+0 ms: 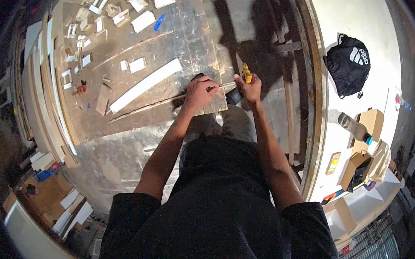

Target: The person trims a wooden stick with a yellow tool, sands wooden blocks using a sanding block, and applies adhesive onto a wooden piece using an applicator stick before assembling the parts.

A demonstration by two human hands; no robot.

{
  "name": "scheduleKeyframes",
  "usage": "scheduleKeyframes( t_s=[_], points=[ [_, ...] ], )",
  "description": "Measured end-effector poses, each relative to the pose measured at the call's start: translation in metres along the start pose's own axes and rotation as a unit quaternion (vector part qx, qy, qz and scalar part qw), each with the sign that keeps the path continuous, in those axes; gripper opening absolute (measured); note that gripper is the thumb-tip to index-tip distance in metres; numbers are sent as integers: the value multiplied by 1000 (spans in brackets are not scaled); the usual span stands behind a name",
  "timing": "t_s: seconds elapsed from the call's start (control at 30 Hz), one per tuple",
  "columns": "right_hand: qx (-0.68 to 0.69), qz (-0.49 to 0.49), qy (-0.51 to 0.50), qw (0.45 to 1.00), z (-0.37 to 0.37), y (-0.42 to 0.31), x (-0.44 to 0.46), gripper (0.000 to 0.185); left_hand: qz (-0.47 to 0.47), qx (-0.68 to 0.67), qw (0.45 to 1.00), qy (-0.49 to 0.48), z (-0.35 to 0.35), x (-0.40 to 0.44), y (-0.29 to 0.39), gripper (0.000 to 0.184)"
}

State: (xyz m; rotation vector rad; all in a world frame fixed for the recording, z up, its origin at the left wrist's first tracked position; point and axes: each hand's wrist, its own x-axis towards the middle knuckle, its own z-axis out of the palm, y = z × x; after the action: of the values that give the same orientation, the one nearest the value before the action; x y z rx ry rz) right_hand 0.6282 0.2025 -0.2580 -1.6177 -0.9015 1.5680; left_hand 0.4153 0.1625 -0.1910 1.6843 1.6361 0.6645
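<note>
A long thin wooden strip [147,105] slants over the worn board [175,45], and its right end reaches past the board's edge. My left hand [201,92] is closed round the strip near that edge. To its right, my right hand [250,88] grips a yellow-handled tool [246,73], whose thin blade points up and away from me. The strip's end lies by the fingers of my right hand. A dark shoe [234,97] shows between the hands, below the strip. A wide white strip [145,85] rests on the board to the left.
Many small wood and white pieces [101,1] are spread at the upper left. Long planks [47,84] stand along the left side. A wooden beam [317,89] edges a white surface on the right, with a black bag [348,66], a bottle [354,127] and open cardboard boxes [370,122].
</note>
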Motion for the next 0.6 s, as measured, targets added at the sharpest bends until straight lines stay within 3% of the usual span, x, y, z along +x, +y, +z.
scheduleKeyframes(
  t_s=[0.3,0.47,0.53,0.57,0.6],
  points=[
    [-41,-44,-56,997,-12,6,-3,38,-46,-30,998,22,8,4,-4,21],
    [1,4,-55,998,-13,-10,-12,46,-29,-29,998,47,4,12,3,19],
    [-10,8,-52,999,-15,-1,-8,46,2,-14,982,187,11,22,3,13],
    [-10,6,-51,999,-15,3,-6,44,2,-15,982,187,13,25,0,13],
    [-12,5,-50,999,-16,7,-6,43,32,78,978,191,16,27,-2,13]
  ],
)
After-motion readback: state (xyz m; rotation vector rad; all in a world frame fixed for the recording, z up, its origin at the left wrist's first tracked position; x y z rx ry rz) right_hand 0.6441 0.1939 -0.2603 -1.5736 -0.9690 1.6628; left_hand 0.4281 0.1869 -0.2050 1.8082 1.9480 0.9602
